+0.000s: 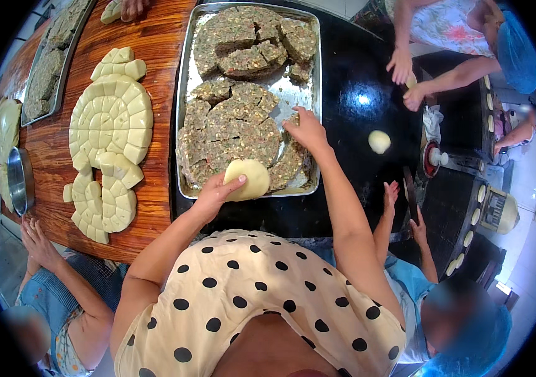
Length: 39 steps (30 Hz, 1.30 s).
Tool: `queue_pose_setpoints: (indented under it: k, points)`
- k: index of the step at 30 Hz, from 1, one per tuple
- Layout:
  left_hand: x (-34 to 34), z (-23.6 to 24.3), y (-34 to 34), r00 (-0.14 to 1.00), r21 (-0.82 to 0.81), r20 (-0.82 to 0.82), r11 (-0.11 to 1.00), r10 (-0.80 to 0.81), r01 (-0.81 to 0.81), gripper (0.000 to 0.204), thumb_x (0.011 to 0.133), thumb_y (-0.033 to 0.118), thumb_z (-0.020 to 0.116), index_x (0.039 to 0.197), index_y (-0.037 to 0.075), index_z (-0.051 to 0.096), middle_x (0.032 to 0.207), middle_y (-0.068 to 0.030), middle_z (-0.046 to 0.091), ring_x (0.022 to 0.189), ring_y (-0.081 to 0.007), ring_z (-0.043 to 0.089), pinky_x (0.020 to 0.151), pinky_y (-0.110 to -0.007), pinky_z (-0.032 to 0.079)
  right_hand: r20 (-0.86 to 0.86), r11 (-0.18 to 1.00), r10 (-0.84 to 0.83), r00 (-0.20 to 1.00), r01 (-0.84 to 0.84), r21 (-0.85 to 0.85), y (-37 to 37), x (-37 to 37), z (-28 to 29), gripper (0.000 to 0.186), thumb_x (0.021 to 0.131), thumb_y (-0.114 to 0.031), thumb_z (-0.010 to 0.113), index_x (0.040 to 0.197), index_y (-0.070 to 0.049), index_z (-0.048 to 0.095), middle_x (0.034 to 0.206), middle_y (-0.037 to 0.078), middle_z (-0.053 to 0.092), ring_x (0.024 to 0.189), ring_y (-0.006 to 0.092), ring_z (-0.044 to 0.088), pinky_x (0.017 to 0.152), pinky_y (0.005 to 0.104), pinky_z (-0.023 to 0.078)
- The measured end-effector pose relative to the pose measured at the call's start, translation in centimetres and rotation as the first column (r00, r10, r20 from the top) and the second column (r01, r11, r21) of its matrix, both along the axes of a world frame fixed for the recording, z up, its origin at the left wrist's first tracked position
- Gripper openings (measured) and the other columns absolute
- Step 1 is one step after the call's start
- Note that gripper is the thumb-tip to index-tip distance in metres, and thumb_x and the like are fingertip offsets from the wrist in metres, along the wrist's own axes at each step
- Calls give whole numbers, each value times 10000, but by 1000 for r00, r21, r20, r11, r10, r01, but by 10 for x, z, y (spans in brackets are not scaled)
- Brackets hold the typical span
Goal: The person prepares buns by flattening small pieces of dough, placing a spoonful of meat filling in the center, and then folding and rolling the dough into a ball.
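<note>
My left hand (216, 193) holds a flat round of pale dough (254, 178) over the near edge of a metal tray (181, 94). Two big slabs of coarse, nut-flecked filling lie in that tray, cut into chunks: a far slab (230, 41) and a near slab (233, 122). Over the tray's right side reaches my right hand (307, 130), thumb and fingers apart beside the near slab. Nothing shows between them. A small grey flat patch (275, 112) lies near its fingertips; whether it is a tool or bare tray I cannot make out.
On the wooden board (164, 63) at left sits cut pale dough (111, 119), with another filling tray (60, 94) and a metal bowl (21, 182) beyond. A dough ball (379, 142) rests on the black table (349, 75). Co-workers' hands (400, 66) work around the tables.
</note>
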State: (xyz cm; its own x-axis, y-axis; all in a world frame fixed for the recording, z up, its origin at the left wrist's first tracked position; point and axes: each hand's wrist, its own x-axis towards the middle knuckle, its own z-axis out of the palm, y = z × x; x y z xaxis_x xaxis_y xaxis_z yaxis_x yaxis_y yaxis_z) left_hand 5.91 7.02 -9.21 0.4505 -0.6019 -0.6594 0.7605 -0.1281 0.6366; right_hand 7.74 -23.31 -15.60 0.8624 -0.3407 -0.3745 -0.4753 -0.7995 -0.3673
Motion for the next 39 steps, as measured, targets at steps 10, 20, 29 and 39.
queue_pose_setpoints:
  k: [10, 20, 29, 39]
  points:
    - [-6, -15, 17, 892, 46, 424, 987, -157, 151, 379, 967, 248, 602, 1249, -6, 596, 1073, -48, 676, 962, -131, 608, 886, -282, 465, -276, 971, 31, 961, -94, -218, 12, 33, -21, 511, 737, -325, 749, 1141, -37, 625, 1166, 190, 608, 1054, 342, 640, 857, 438, 544]
    - [16, -2, 4, 944, -121, -246, 960, 218, -253, 429, 950, 281, 613, 1290, 33, 528, 1243, -113, 611, 1129, -241, 619, 982, -414, 497, 204, 643, -597, 776, 310, 700, -5, 14, 12, 487, 728, -280, 848, 1107, -30, 674, 1026, 88, 690, 912, 158, 651, 808, 306, 511]
    - [36, 12, -66, 851, -447, -493, 788, 178, -424, 356, 949, 320, 633, 1234, 115, 575, 1157, -44, 617, 1041, -243, 621, 931, -441, 514, 768, 962, -177, 616, -56, 266, 123, -62, 98, 654, 691, -52, 780, 1290, -84, 520, 1275, 154, 570, 1220, 367, 520, 1095, 434, 376]
    - [3, 40, -79, 863, -312, -432, 855, 262, -415, 420, 916, 268, 697, 1271, 90, 561, 1262, -95, 582, 1149, -263, 589, 976, -457, 513, 789, 954, -116, 603, -154, 258, 113, -105, 122, 818, 870, -415, 670, 1494, -43, 294, 1457, 175, 439, 1358, 331, 413, 1198, 478, 190]
